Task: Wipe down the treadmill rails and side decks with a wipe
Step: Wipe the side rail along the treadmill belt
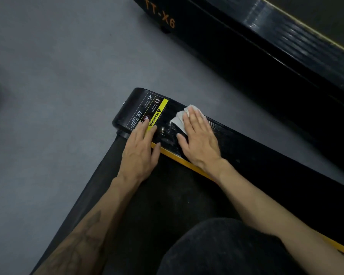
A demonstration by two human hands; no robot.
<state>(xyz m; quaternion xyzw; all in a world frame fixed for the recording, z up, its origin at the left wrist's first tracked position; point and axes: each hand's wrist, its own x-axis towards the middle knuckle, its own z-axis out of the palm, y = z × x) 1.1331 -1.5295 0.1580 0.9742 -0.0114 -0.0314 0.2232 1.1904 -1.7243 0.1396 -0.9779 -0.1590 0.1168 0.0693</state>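
A black ribbed side deck of the treadmill runs from the centre to the lower right, edged by a yellow strip. My right hand lies flat on it, pressing a white wipe under straight fingers. The deck shines wet just left of the wipe. My left hand rests flat near the deck's rear end cap, its fingertips on a yellow and black warning label. The black running belt lies below both hands.
A second black treadmill marked TT-X6 stands parallel at the upper right, across a strip of grey floor. My dark-clothed knee is at the bottom centre, over the belt.
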